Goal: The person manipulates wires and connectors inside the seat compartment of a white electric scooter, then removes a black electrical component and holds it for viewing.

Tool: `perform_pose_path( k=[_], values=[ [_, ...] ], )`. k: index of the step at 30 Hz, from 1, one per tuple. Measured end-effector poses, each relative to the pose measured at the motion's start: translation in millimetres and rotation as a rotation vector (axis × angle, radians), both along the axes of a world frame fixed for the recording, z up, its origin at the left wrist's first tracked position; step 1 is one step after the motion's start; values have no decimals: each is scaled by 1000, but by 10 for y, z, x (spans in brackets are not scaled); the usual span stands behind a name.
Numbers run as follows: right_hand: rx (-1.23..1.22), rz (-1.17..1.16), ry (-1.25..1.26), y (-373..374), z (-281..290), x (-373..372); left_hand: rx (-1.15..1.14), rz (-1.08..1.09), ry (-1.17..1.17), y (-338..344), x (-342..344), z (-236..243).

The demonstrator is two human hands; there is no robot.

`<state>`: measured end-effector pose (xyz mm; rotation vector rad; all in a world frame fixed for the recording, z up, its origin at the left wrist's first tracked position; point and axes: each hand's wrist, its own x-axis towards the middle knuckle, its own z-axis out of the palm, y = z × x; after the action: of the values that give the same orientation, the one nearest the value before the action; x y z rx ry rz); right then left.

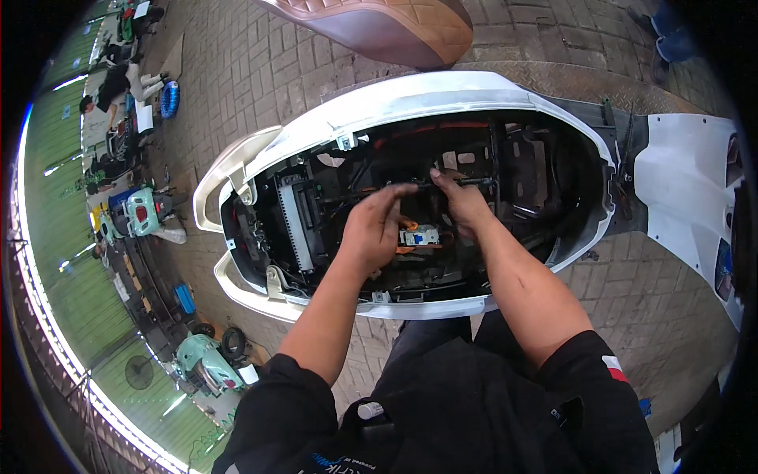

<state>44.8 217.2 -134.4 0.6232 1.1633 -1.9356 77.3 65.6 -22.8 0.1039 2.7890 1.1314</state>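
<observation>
Both my hands reach into the open body of a scooter with white side panels (489,85). My left hand (371,227) has its fingers bent together toward the right, beside a dark cable or rod; what they grip is hidden. Across from it, my right hand (467,207) closes with its thumb up near the same dark line, and what lies in its fingers cannot be made out. Between and just below the hands sits a small white circuit breaker (420,235) with a blue part and orange wires around it.
A white toothed strip (297,229) crosses the scooter's left end, near the cream grab rails (217,207). Beyond the body lies a brown quilted seat (395,31). A white front panel (687,166) is at right. Mint scooters (207,363) and a person (118,85) are at left.
</observation>
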Motion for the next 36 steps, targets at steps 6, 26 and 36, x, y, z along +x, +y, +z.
perform_pose_path(
  k=[6, 26, 36],
  values=[
    [-41, -37, -45, -13, -38, 10, -431, -38, 62, -58, -267, -263],
    [30, 99, -270, -80, 47, 34, -619, 45, -211, -102, -289, -440],
    [573, 213, 475, 814, 631, -18, -530, 82, -129, -209, -275, -491]
  ],
)
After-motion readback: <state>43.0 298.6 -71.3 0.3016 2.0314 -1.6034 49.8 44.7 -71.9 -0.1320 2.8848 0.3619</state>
